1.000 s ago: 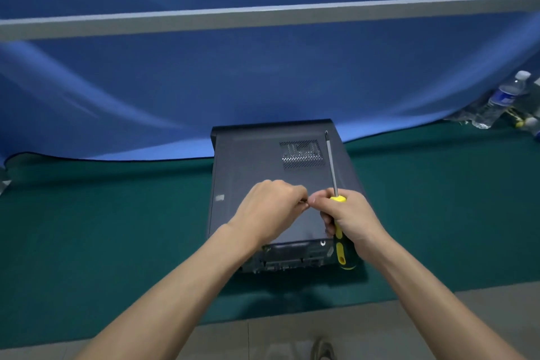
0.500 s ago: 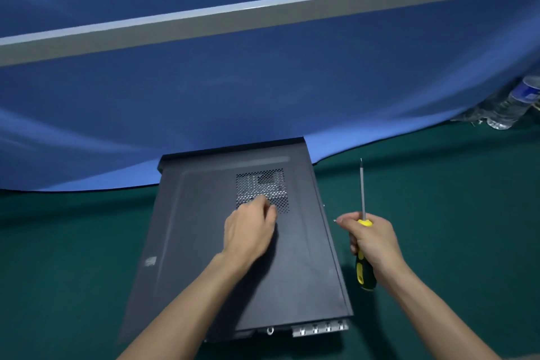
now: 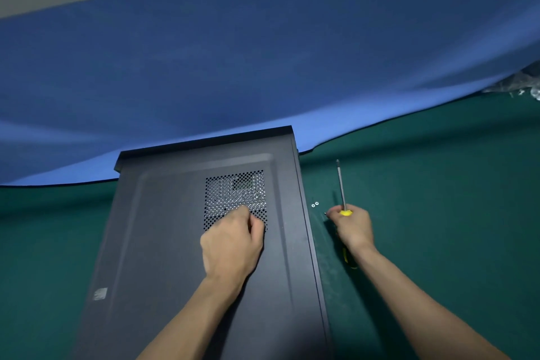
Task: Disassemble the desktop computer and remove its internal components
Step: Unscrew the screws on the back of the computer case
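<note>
While the left hand (image 3: 233, 240) rests curled, seemingly empty, on the perforated case (image 3: 163, 242), the right hand (image 3: 352, 228) grips the screwdriver (image 3: 341, 187).

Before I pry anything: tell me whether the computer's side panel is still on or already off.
Still on. The dark side panel covers the whole case, left hand resting on its vent grille; no internals exposed.

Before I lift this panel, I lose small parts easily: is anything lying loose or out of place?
Two small screws lie loose on the green mat, between the computer case and the screwdriver.
</note>
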### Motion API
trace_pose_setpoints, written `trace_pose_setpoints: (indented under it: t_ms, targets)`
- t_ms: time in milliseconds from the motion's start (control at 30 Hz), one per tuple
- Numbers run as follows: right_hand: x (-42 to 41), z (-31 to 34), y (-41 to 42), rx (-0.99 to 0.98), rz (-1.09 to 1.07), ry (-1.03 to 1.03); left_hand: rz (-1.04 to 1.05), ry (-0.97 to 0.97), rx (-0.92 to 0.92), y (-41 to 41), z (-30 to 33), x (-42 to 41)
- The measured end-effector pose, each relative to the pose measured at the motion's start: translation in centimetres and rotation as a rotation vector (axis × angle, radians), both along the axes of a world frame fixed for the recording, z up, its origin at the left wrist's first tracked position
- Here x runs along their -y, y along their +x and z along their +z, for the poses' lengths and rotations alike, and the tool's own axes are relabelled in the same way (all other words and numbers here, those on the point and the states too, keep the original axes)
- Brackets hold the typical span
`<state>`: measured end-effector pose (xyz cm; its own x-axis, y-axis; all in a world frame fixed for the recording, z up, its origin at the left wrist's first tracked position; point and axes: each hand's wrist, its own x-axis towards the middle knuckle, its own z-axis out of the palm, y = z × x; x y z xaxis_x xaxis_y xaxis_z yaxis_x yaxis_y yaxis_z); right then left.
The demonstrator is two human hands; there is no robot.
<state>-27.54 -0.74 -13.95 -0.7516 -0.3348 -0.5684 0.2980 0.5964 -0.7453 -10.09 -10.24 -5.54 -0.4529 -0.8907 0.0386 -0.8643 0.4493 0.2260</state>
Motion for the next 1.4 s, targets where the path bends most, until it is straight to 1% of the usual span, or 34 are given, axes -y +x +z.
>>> trace_pose_setpoints:
  t_ms: [133, 300, 433, 533, 633, 733, 767, 833, 867, 967, 1067, 1133, 1167, 1200, 1267, 1333, 1400]
  targets:
    - [1.9, -1.8, -0.1, -0.062, 0.08, 0.127, -0.016, -0.009, -0.002, -0.1, -0.1, 0.1]
    - [3.1, -3.1, 0.0, -0.117, 0.161, 0.237, -0.026, -0.025, -0.018, -0.2, -0.3, 0.1]
    - [3.4, -3.6, 0.0, -0.164, 0.204, 0.276, -0.031, -0.028, -0.036, -0.2, -0.4, 0.1]
    - [3.2, -3.6, -0.1, -0.14, 0.186, 0.253, -0.037, -0.034, -0.038, -0.2, -0.5, 0.1]
    - [2.2, -3.0, 0.0, -0.076, 0.108, 0.164, -0.04, -0.038, -0.045, -0.1, -0.6, 0.2]
    - [0.7, -1.4, 0.1, 0.011, 0.089, 0.092, -0.044, -0.048, -0.062, 0.0, -0.7, 0.2]
    - [0.3, -0.6, 0.2, 0.077, 0.069, 0.023, -0.044, -0.051, -0.067, 0.1, -0.7, 0.2]
    - [-0.6, 1.7, 0.5, 0.213, 0.013, -0.176, -0.041, -0.051, -0.076, 0.2, -0.8, 0.2]
    - [-1.1, 3.1, 0.8, 0.245, 0.007, -0.275, -0.038, -0.042, -0.078, 0.3, -0.8, 0.2]
    - [-3.1, 7.7, 2.6, 0.204, 0.031, -0.483, -0.055, -0.007, -0.116, 0.7, -0.6, 0.1]
    - [-4.9, 11.3, 6.0, 0.13, 0.075, -0.567, -0.071, 0.082, -0.185, 1.7, 0.0, 0.0]
    - [-5.6, 12.9, 8.5, 0.076, 0.103, -0.574, -0.034, 0.213, -0.302, 2.7, 0.5, -0.1]
    - [-5.8, 13.5, 9.8, 0.059, 0.119, -0.561, -0.005, 0.311, -0.388, 3.4, 1.0, -0.2]
    - [-6.0, 14.0, 11.1, 0.064, 0.129, -0.546, 0.023, 0.415, -0.486, 4.2, 1.5, -0.4]
    - [-6.2, 14.6, 13.8, 0.147, 0.129, -0.519, 0.064, 0.562, -0.64, 6.1, 2.8, -1.1]
    - [-6.6, 15.2, 16.8, 0.218, 0.176, -0.495, 0.088, 0.653, -0.731, 8.6, 4.1, -2.1]
    - [-7.0, 15.6, 20.1, 0.226, 0.265, -0.493, 0.103, 0.758, -0.817, 11.3, 5.4, -2.9]
